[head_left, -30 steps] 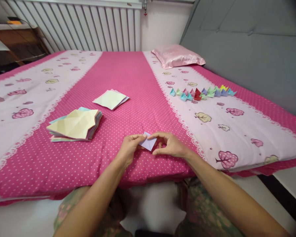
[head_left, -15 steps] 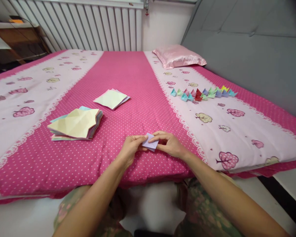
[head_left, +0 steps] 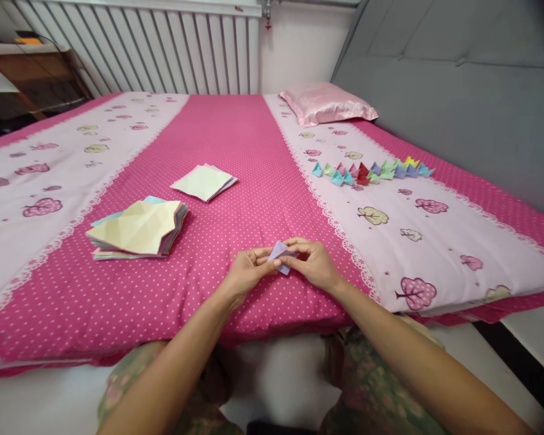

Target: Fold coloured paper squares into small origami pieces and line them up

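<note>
A small folded piece of lilac origami paper (head_left: 278, 251) is pinched between my two hands, just above the near part of the bed. My left hand (head_left: 249, 266) grips its left side, thumb in front and fingers behind. From the right, my right hand (head_left: 315, 263) holds the other side, its thumb meeting the left thumb near the middle. The paper's upper end comes to a point, and its folds stand partly apart. Fingers cover part of it on both sides.
A thick stack of creased paper sheets (head_left: 136, 229) lies at the left on the pink bedspread (head_left: 226, 139). Behind it rests a thinner stack of square sheets (head_left: 204, 182). Several small coloured paper boats (head_left: 362, 174) stand in rows at the right, before a pink pillow (head_left: 329, 104).
The lilac paper has gone from a flat square to a pointed, partly opened shape. Both thumbs have come together on its front.
</note>
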{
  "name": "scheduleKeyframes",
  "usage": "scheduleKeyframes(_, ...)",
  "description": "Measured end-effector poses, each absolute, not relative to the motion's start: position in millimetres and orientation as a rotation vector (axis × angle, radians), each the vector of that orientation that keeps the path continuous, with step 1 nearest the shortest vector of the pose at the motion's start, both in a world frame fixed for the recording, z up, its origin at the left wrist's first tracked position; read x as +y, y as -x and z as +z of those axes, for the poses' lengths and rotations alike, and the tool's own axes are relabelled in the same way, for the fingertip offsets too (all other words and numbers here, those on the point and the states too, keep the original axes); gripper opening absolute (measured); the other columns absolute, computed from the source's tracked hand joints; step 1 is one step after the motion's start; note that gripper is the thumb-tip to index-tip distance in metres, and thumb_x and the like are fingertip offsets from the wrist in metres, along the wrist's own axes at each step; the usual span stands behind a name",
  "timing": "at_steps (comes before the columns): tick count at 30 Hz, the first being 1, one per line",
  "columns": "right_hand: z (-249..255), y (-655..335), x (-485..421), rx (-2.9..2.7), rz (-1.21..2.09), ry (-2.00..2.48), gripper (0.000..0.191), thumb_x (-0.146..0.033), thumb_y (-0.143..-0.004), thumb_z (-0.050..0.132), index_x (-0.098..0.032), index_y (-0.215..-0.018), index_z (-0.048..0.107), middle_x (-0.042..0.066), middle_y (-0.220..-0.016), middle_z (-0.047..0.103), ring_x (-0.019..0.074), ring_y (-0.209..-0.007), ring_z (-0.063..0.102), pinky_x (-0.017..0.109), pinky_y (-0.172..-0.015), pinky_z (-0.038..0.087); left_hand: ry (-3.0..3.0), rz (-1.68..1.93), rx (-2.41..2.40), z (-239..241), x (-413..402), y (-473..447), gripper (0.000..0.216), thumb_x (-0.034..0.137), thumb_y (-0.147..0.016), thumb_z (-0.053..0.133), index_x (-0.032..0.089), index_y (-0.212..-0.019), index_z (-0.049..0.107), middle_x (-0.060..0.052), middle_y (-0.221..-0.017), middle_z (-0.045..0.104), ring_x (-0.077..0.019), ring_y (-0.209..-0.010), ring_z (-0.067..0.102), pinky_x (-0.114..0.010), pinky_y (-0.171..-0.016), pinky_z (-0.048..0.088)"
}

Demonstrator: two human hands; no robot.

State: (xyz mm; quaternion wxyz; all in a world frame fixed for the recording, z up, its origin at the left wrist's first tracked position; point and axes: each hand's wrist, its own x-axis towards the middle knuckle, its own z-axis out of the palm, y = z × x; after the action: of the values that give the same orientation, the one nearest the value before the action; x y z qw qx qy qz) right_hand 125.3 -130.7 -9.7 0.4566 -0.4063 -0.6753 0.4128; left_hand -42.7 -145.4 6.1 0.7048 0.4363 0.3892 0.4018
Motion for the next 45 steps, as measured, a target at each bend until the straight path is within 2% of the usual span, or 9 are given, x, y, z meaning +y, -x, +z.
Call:
scheduleKeyframes(7,-9,-125,-132,-1.630,1.031,0.967,0.015,-0.034,-0.077,0.062,-0.022,-0.080,0.070,0.005,-0.089,0.065,0.0174,-0.086,0.059,0.035,-0.082,0.045,-0.949,0.956,0.884,9,-146,37,0.031,0.031,-0.068,0.070,0.013,-0.093,0.070,-0.007,-0.079,0.071,-0.0108,-0.068,0.062,-0.023,-0.074,0.047)
scheduleKeyframes(10,-11,-122,-133,-1.499,1.019,1.028,0.018,-0.037,-0.072,0.066,-0.021,-0.080,0.066,0.003,-0.081,0.065,0.0160,-0.075,0.060,0.033,-0.073,0.048,-0.949,0.970,0.909,10,-146,36,0.031,0.033,-0.067,0.070,0.013,-0.090,0.071,-0.007,-0.078,0.070,-0.0120,-0.067,0.062,-0.025,-0.074,0.047)
scheduleKeyframes(13,-13,-117,-135,-1.344,1.025,1.087,0.029,-0.037,-0.064,0.072,-0.020,-0.082,0.058,0.001,-0.073,0.061,0.0134,-0.064,0.057,0.027,-0.059,0.048,-0.950,0.989,0.910,9,-146,35,0.032,0.034,-0.066,0.071,0.012,-0.089,0.071,-0.007,-0.077,0.070,-0.0132,-0.067,0.062,-0.026,-0.073,0.047)
scheduleKeyframes(16,-12,-114,-137,-1.284,1.065,1.078,0.036,-0.034,-0.061,0.075,-0.020,-0.088,0.054,0.000,-0.071,0.060,0.0129,-0.063,0.057,0.025,-0.056,0.047,-0.947,1.005,0.917,6,-146,35,0.031,0.035,-0.065,0.071,0.011,-0.085,0.071,-0.007,-0.074,0.070,-0.0132,-0.065,0.061,-0.026,-0.071,0.047)
scheduleKeyframes(23,-11,-114,-138,-1.328,1.212,1.025,0.036,-0.032,-0.066,0.071,-0.018,-0.094,0.054,-0.001,-0.068,0.060,0.0115,-0.060,0.057,0.024,-0.055,0.046,-0.959,1.023,1.012,6,-148,35,0.024,0.032,-0.061,0.074,0.010,-0.070,0.068,-0.005,-0.062,0.067,-0.0108,-0.056,0.057,-0.022,-0.059,0.044)
scheduleKeyframes(30,-6,-117,-138,-1.337,1.307,0.994,0.035,-0.030,-0.062,0.074,-0.019,-0.091,0.057,-0.003,-0.065,0.059,0.0106,-0.057,0.057,0.024,-0.055,0.046,-0.991,1.031,1.060,7,-148,35,0.026,0.037,-0.060,0.074,0.012,-0.059,0.065,-0.003,-0.056,0.064,-0.0092,-0.050,0.054,-0.021,-0.055,0.041)
scheduleKeyframes(34,-6,-118,-138,-1.347,1.310,1.001,0.037,-0.028,-0.060,0.074,-0.020,-0.091,0.055,-0.003,-0.065,0.060,0.0104,-0.056,0.056,0.024,-0.054,0.045,-1.036,1.069,1.064,5,-147,34,0.026,0.037,-0.060,0.074,0.012,-0.061,0.066,-0.004,-0.058,0.065,-0.0100,-0.052,0.055,-0.022,-0.055,0.042)
scheduleKeyframes(41,-6,-119,-138,-1.396,1.303,0.959,0.033,-0.027,-0.067,0.067,-0.019,-0.097,0.055,0.001,-0.075,0.063,0.0120,-0.066,0.060,0.025,-0.059,0.047,-1.006,1.131,1.026,0,-146,34,0.024,0.033,-0.061,0.074,0.012,-0.069,0.067,-0.003,-0.063,0.067,-0.0095,-0.055,0.057,-0.020,-0.056,0.043)
scheduleKeyframes(45,-5,-122,-137,-1.341,1.324,0.959,0.034,-0.026,-0.069,0.065,-0.018,-0.100,0.055,0.000,-0.071,0.065,0.0114,-0.060,0.059,0.025,-0.058,0.046,-0.980,1.140,1.029,0,-145,36,0.021,0.030,-0.062,0.074,0.012,-0.072,0.068,-0.005,-0.067,0.068,-0.0100,-0.058,0.058,-0.021,-0.060,0.044)
